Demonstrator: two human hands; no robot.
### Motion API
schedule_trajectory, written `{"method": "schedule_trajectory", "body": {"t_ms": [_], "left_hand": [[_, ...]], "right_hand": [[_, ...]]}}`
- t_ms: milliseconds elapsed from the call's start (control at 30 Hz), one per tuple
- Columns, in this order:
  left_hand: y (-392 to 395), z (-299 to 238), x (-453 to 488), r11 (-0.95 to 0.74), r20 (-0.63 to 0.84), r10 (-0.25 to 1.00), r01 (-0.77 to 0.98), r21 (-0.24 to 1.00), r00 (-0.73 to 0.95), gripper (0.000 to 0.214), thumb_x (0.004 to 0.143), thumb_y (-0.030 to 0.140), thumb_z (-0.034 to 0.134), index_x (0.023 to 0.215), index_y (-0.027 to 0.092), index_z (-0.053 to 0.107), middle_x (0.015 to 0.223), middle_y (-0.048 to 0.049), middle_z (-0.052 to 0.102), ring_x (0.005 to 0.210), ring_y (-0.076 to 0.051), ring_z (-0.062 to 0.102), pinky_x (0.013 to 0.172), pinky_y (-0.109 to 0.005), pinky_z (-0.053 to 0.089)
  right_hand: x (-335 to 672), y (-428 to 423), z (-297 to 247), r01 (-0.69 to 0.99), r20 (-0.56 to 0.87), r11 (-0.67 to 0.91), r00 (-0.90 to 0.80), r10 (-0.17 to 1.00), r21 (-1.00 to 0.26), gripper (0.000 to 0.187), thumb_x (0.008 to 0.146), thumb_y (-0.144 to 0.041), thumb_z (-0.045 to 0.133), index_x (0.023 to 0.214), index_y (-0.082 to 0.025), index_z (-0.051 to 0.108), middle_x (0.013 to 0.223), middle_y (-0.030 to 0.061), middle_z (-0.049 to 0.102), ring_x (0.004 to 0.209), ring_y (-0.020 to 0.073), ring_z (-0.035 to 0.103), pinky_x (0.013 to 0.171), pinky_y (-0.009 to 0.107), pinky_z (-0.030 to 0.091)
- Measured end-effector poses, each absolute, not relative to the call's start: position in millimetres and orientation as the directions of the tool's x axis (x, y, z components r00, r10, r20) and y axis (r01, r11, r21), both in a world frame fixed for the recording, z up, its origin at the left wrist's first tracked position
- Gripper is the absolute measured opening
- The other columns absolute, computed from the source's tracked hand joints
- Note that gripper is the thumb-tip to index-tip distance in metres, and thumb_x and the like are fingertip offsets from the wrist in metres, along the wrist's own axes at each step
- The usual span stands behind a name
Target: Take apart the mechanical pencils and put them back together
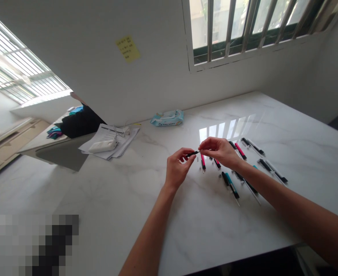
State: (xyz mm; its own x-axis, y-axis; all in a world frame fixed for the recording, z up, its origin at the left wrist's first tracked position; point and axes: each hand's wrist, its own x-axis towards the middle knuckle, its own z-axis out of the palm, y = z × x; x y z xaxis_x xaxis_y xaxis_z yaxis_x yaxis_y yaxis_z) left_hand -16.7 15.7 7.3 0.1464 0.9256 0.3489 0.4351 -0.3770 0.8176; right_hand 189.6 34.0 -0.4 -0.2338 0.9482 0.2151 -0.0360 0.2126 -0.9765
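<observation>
Pinching a slim black pen (192, 153) end to end, the left hand (179, 168) and right hand (219, 150) close narrowly on it, its long axis nearly level, above the marble counter (123, 199), just left of the loose pens (232, 184).

Bare left forearm (148, 234), bare right forearm (298, 207)

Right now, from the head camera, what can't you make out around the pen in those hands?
All from the head view:
- The pen: the fingers of the left hand and right hand hide most of it.
- The teal pen: the right forearm covers most of it.
- The yellow sticky note: writing too small to read.
- The wipes packet: print too small.
- The pixelated block, bottom left: hides whatever is there.
</observation>
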Motion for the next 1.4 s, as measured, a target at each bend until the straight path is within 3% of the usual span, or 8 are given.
{"method": "schedule_trajectory", "body": {"t_ms": [433, 633, 767, 900, 1033, 1133, 1267, 1400], "left_hand": [[15.5, 8.6, -15.9, -0.383, 0.361, 0.922, 0.439, 0.813, 0.137, 0.013, 0.088, 0.035, 0.072, 0.094, 0.024, 0.076, 0.091, -0.0014, 0.077, 0.075, -0.016, 0.062, 0.072, -0.028, 0.052], [16.3, 6.8, -16.1, -0.385, 0.36, 0.922, 0.429, 0.817, 0.141, 0.014, 0.088, 0.036, 0.073, 0.094, 0.023, 0.076, 0.091, -0.0012, 0.077, 0.074, -0.015, 0.062, 0.071, -0.028, 0.051], [17.0, 6.6, -16.3, -0.375, 0.351, 0.926, 0.439, 0.817, 0.139, 0.015, 0.087, 0.036, 0.073, 0.094, 0.023, 0.076, 0.092, -0.002, 0.077, 0.075, -0.016, 0.062, 0.07, -0.029, 0.05], [16.9, 7.3, -16.7, -0.379, 0.356, 0.924, 0.436, 0.816, 0.138, 0.013, 0.087, 0.034, 0.073, 0.093, 0.023, 0.076, 0.092, -0.0015, 0.077, 0.074, -0.015, 0.061, 0.07, -0.028, 0.05], [16.6, 7.2, -16.7, -0.385, 0.36, 0.922, 0.431, 0.816, 0.142, 0.012, 0.087, 0.034, 0.073, 0.093, 0.023, 0.076, 0.091, -0.0012, 0.077, 0.075, -0.015, 0.062, 0.07, -0.028, 0.049], [17.0, 6.7, -17.0, -0.384, 0.36, 0.922, 0.435, 0.815, 0.141, 0.012, 0.088, 0.034, 0.073, 0.093, 0.023, 0.076, 0.092, -0.0013, 0.077, 0.075, -0.015, 0.062, 0.07, -0.028, 0.049], [17.3, 6.5, -17.3, -0.388, 0.361, 0.921, 0.437, 0.812, 0.146, 0.013, 0.088, 0.035, 0.073, 0.093, 0.024, 0.076, 0.092, -0.0013, 0.077, 0.075, -0.015, 0.062, 0.07, -0.028, 0.05], [16.7, 6.8, -17.2, -0.386, 0.359, 0.922, 0.434, 0.814, 0.146, 0.012, 0.088, 0.034, 0.073, 0.093, 0.024, 0.076, 0.092, -0.0012, 0.077, 0.076, -0.016, 0.063, 0.071, -0.028, 0.051]], "right_hand": [[192.4, 31.7, 3.5, 0.109, 0.224, 0.268, -0.306, 0.925, -0.957, 0.032, 0.086, -0.047, 0.075, 0.105, -0.02, 0.074, 0.094, 0.0057, 0.078, 0.085, 0.0201, 0.073, 0.075, 0.031, 0.057], [193.2, 31.6, 2.8, 0.247, 0.22, 0.303, -0.312, 0.924, -0.92, 0.032, 0.093, -0.05, 0.066, 0.096, -0.02, 0.076, 0.081, 0.0042, 0.076, 0.073, 0.018, 0.069, 0.064, 0.028, 0.053], [194.3, 32.4, 1.9, 0.273, 0.234, 0.324, -0.316, 0.919, -0.906, 0.032, 0.091, -0.051, 0.068, 0.102, -0.021, 0.073, 0.085, 0.0046, 0.076, 0.073, 0.0181, 0.069, 0.063, 0.028, 0.052], [194.9, 32.1, 1.6, 0.329, 0.233, 0.342, -0.328, 0.916, -0.88, 0.032, 0.095, -0.05, 0.062, 0.093, -0.021, 0.074, 0.08, 0.0036, 0.074, 0.067, 0.0165, 0.065, 0.061, 0.027, 0.05], [194.9, 31.6, 1.4, 0.313, 0.236, 0.342, -0.329, 0.914, -0.886, 0.028, 0.092, -0.048, 0.067, 0.104, -0.023, 0.072, 0.085, 0.0031, 0.075, 0.072, 0.0171, 0.067, 0.062, 0.027, 0.05], [194.7, 31.3, 1.3, 0.335, 0.245, 0.357, -0.334, 0.91, -0.872, 0.027, 0.095, -0.047, 0.063, 0.096, -0.022, 0.073, 0.081, 0.0029, 0.073, 0.07, 0.0166, 0.065, 0.06, 0.027, 0.048], [194.4, 31.1, 1.7, 0.322, 0.246, 0.354, -0.332, 0.911, -0.878, 0.029, 0.095, -0.048, 0.064, 0.105, -0.023, 0.073, 0.084, 0.0032, 0.073, 0.07, 0.0168, 0.064, 0.061, 0.027, 0.049], [195.7, 32.1, 1.9, 0.34, 0.261, 0.37, -0.326, 0.909, -0.864, 0.027, 0.095, -0.047, 0.063, 0.097, -0.022, 0.074, 0.08, 0.0023, 0.072, 0.069, 0.0163, 0.062, 0.061, 0.027, 0.047]]}}
